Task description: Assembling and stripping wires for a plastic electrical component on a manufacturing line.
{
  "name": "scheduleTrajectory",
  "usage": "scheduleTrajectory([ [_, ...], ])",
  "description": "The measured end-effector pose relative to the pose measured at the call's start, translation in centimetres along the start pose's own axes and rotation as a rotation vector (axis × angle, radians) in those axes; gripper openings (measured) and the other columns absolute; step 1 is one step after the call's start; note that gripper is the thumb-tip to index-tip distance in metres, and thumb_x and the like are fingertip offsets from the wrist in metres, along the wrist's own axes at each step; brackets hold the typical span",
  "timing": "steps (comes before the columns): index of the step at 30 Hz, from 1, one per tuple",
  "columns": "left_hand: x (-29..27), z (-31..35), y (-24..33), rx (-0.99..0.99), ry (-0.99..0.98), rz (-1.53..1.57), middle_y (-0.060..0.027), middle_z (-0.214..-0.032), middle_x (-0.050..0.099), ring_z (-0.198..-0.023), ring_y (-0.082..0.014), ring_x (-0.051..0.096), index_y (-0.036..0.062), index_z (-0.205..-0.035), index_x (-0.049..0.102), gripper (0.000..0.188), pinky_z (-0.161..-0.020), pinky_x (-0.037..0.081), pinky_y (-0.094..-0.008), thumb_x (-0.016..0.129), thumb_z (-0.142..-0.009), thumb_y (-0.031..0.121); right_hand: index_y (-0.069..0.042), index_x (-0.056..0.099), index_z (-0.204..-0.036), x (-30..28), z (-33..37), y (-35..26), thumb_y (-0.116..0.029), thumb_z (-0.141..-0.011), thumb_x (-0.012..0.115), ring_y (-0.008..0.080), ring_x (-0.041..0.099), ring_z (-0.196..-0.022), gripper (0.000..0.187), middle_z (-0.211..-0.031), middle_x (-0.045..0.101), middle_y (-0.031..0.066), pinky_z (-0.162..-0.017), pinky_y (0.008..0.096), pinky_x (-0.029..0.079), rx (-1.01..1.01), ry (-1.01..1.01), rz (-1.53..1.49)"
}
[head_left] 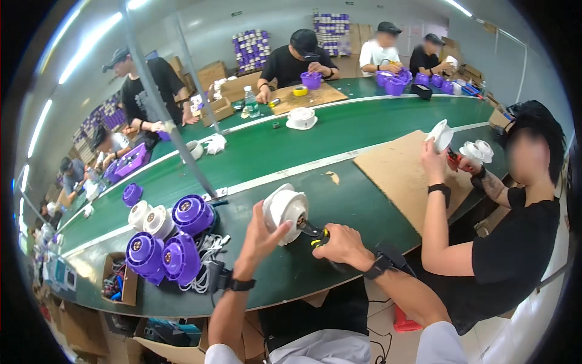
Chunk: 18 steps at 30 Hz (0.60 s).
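My left hand (257, 239) holds a white round plastic housing (285, 209) tilted on the green table (339, 200). My right hand (342, 246) grips a black and yellow hand tool (315, 233) whose tip meets the housing's lower right side. Both wrists wear black bands. To the left lie several purple housings (167, 246) and two white ones (151, 219), with a bundle of white cables (209, 255) beside them.
A person in black at my right works a white part (441, 134) over a cardboard sheet (403, 173). Several people sit along the far side with purple parts (394, 84), cardboard boxes and a water bottle (251, 102). A small open box (118, 279) sits at the table's left edge.
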<state>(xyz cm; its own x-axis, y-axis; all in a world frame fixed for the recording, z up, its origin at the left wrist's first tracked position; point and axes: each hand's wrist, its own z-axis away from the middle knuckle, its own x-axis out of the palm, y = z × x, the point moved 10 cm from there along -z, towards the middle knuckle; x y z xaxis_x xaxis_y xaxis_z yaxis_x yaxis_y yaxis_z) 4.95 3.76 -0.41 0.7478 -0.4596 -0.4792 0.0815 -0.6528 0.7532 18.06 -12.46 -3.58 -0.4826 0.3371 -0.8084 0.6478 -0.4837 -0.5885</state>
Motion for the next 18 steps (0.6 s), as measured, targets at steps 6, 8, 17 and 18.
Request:
scheduleTrajectory([
  [6, -0.7, 1.5, -0.4, -0.072, 0.075, -0.101, -0.0328, -0.097, 0.065, -0.091, -0.0454, 0.067, -0.0045, -0.119, 0.047, 0.059, -0.077, 0.053, -0.0475, 0.072, -0.087, 0.037, 0.007, 0.067, -0.096, 2.9, 0.4, 0.7, -0.033, -0.059, 0.074, 0.0389, 0.069, -0.084, 0.054, -0.083, 0.07, 0.0259, -0.074, 0.0411, 0.055, 0.136, -0.248, -0.322],
  [8, -0.7, -0.3, -1.2, -0.128, -0.079, -0.219, -0.033, -0.086, 0.065, -0.082, -0.0483, 0.066, -0.0039, -0.114, 0.047, 0.057, -0.071, 0.052, -0.0511, 0.07, -0.087, 0.041, 0.008, 0.065, -0.095, 0.4, 0.5, -1.6, -0.032, -0.06, 0.072, 0.0394, 0.068, -0.082, 0.053, -0.08, 0.069, 0.0256, -0.075, 0.0429, 0.053, -0.041, 0.015, 0.036],
  [17, 0.2, -4.6, 1.5, -0.198, -0.37, -0.324, -0.0277, -0.094, 0.07, -0.087, -0.0372, 0.07, -0.0066, -0.108, 0.065, 0.067, -0.073, 0.054, -0.0437, 0.072, -0.081, 0.054, 0.003, 0.061, -0.087, -1.7, 1.7, -6.2, -0.023, -0.056, 0.069, 0.0289, 0.058, -0.073, 0.041, -0.075, 0.06, 0.017, -0.07, 0.0409, 0.042, -0.48, 0.372, 0.606],
  [18, -1.6, -4.3, 1.9, -0.09, -0.128, -0.127, -0.0267, -0.097, 0.07, -0.091, -0.0334, 0.071, -0.0064, -0.109, 0.065, 0.065, -0.075, 0.054, -0.0424, 0.072, -0.082, 0.052, 0.003, 0.061, -0.087, -1.6, 1.5, -6.0, -0.023, -0.056, 0.069, 0.0289, 0.058, -0.073, 0.041, -0.075, 0.06, 0.017, -0.07, 0.0409, 0.042, -0.488, 0.379, 0.601],
])
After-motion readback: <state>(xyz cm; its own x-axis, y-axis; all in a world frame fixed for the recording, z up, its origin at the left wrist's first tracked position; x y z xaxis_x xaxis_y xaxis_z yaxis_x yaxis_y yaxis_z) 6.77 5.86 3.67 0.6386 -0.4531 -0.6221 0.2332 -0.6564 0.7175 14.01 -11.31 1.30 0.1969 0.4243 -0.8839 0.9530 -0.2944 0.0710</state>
